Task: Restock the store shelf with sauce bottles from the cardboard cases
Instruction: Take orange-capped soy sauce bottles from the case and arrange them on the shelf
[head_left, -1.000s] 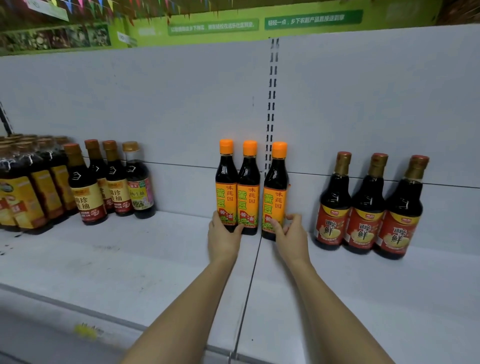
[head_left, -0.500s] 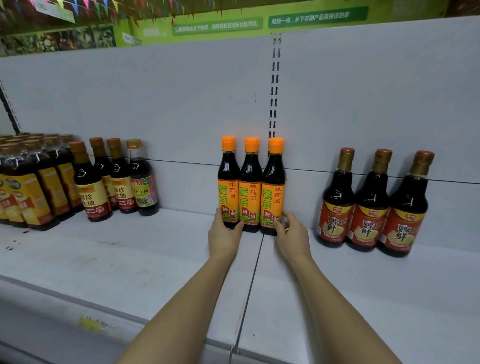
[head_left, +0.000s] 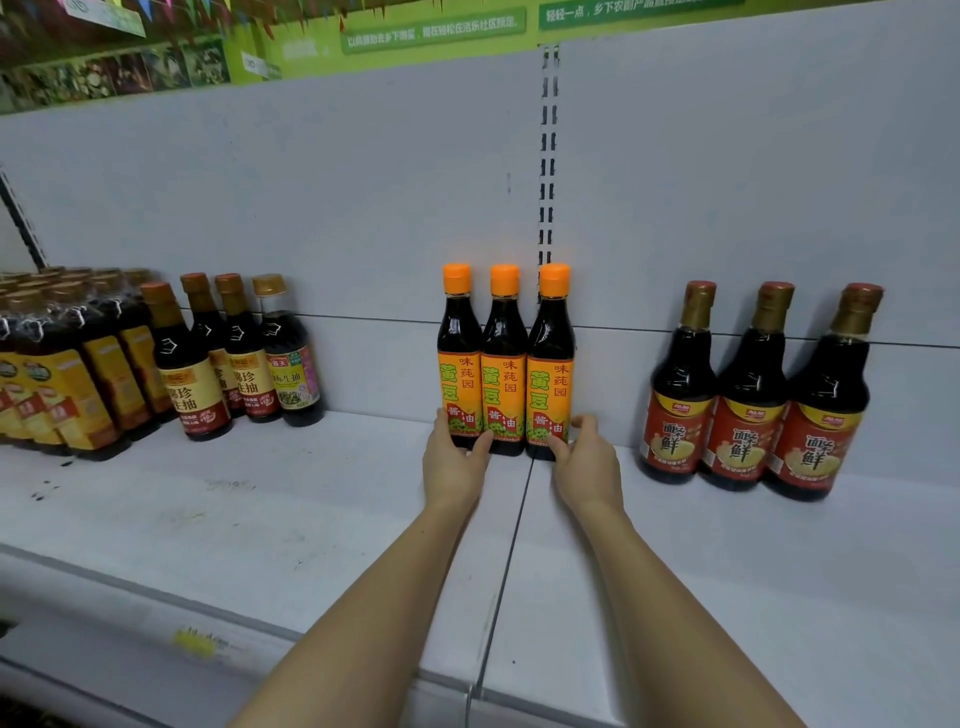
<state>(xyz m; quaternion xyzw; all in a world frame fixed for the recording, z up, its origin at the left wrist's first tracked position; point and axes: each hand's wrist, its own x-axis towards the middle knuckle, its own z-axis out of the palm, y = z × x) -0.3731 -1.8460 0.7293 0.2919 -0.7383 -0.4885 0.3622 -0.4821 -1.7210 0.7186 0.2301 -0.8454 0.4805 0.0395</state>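
Left hand (head_left: 453, 464), right hand (head_left: 586, 464) grip, seemingly, orange-capped bottles (head_left: 505, 364).

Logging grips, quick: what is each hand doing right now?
Left hand: grips the base of the left orange-capped bottle.
Right hand: fingers curled, pinching the base of the right orange-capped bottle.

Glossy dark orange-capped bottles (head_left: 505, 364) with smooth paper-like labels stand on a matt, scuffed white shelf (head_left: 260, 509).

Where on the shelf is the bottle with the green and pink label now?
In the head view, the bottle with the green and pink label stands at the left, last on the right of the gold-capped bottles, near the back wall.
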